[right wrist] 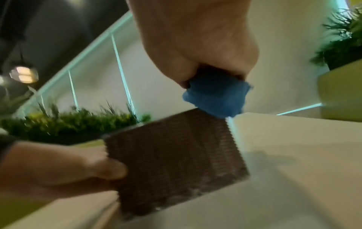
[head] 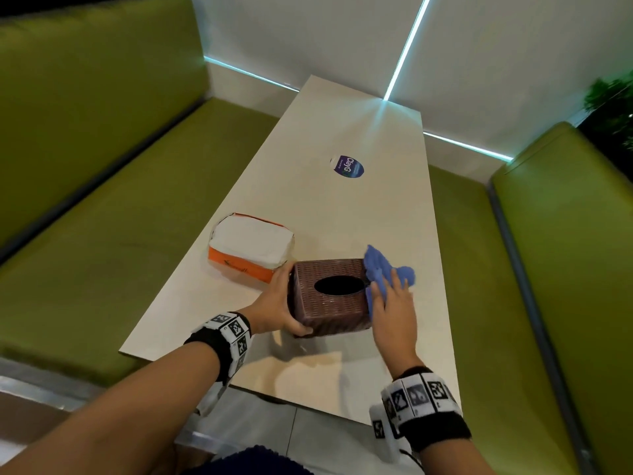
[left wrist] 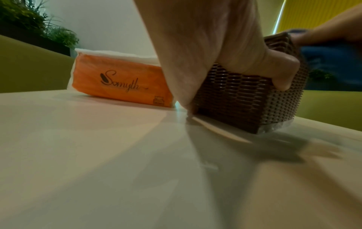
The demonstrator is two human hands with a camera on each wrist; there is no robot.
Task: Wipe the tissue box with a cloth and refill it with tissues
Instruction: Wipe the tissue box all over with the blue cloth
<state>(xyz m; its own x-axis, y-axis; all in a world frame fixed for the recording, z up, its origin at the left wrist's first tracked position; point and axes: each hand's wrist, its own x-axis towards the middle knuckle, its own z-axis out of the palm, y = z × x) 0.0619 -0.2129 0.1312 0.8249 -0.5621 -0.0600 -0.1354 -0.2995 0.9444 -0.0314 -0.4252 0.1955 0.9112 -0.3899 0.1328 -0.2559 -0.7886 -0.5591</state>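
Observation:
A brown woven tissue box (head: 330,303) with a dark oval opening on top stands on the pale table (head: 342,217) near its front edge. My left hand (head: 279,303) grips the box's left side, thumb on the front face; in the left wrist view the thumb (left wrist: 282,74) curls over the weave of the box (left wrist: 245,99). My right hand (head: 390,299) holds a bunched blue cloth (head: 380,269) and presses it against the box's right top edge. In the right wrist view the cloth (right wrist: 215,97) bulges out under that hand and touches the box's (right wrist: 172,158) far top corner.
An orange and white tissue pack (head: 251,250) lies just left of and behind the box, close to my left hand, and shows in the left wrist view (left wrist: 121,82). A round purple sticker (head: 349,166) sits farther back on the table. Green padded benches (head: 102,217) flank both sides.

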